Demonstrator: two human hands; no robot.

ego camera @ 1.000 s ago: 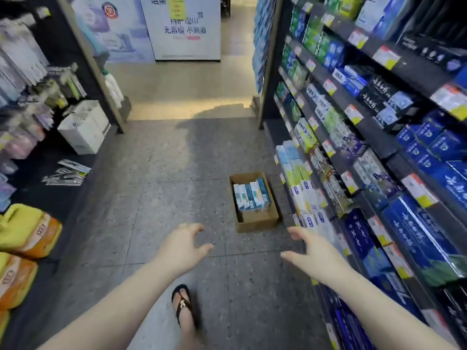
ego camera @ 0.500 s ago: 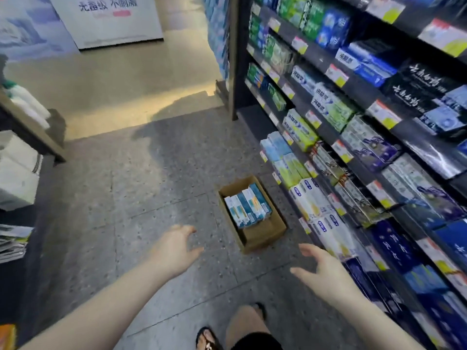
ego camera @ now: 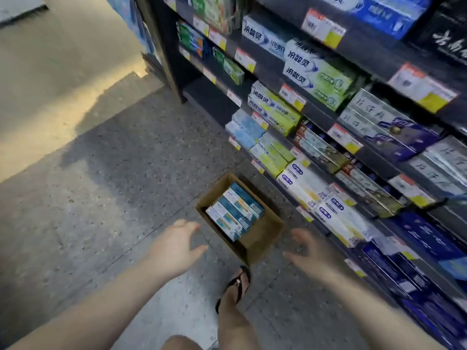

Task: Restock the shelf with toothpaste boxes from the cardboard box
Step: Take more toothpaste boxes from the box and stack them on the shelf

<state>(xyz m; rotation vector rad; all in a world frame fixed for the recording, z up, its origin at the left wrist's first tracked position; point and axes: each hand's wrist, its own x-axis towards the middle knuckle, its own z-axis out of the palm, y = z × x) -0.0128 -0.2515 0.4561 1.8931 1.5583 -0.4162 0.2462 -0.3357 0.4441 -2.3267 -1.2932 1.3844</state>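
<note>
An open brown cardboard box [ego camera: 262, 236] sits on the floor beside the shelf's base. Inside it lie several teal-and-white toothpaste boxes [ego camera: 233, 210], packed side by side. My left hand [ego camera: 174, 246] hovers just left of the box with fingers spread and holds nothing. My right hand [ego camera: 313, 251] hovers just right of the box, fingers also relaxed and spread, empty. The dark shelf unit [ego camera: 374, 147] on the right carries rows of toothpaste boxes with price tags along its edges.
My foot in a black sandal [ego camera: 237, 284] stands on the speckled grey floor [ego camera: 113, 185] right in front of the cardboard box. The shelf's end post [ego camera: 166, 46] rises at the upper middle, with a lighter, sunlit floor area beyond it.
I have walked closer to the cardboard box, which now lies between my two hands. My sandalled foot has stepped forward next to it. Both hands stay spread and hold nothing.
</note>
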